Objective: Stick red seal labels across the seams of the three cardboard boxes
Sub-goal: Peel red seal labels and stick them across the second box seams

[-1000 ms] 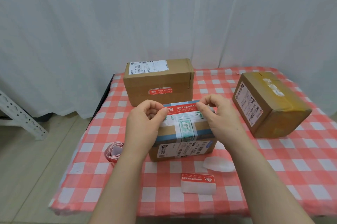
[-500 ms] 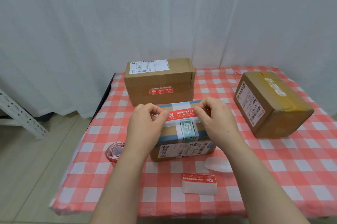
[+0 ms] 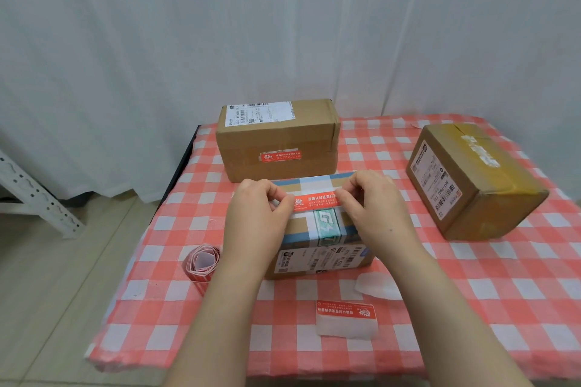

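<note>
Because the red seal label [image 3: 316,199] is stretched between both hands, its long axis runs left to right over the top of the nearest cardboard box [image 3: 327,257], rising a little toward the right. Its printed face is up and reads from the person's side. The left hand [image 3: 254,223] pinches the left end and the right hand [image 3: 377,213] pinches the right end, fingers [image 3: 287,201] curled on the strip, so neither hand is nearer; the label lies directly between them. It crosses the green printed tape [image 3: 328,224], which runs front to back along the box top, roughly at a right angle. Whether the strip already touches the top cannot be told. By my reading, the coming move is a straight press down and a smoothing outward from the middle.

Behind, a second cardboard box [image 3: 276,141] already carries a red label [image 3: 279,156] on its front face. The yellow-taped box [image 3: 471,185] to the right, well apart, shows none. On the checked counter [image 3: 471,292] lie a spare label on its backing [image 3: 345,312], a peeled backing sheet [image 3: 375,286] and a label roll [image 3: 201,264].
</note>
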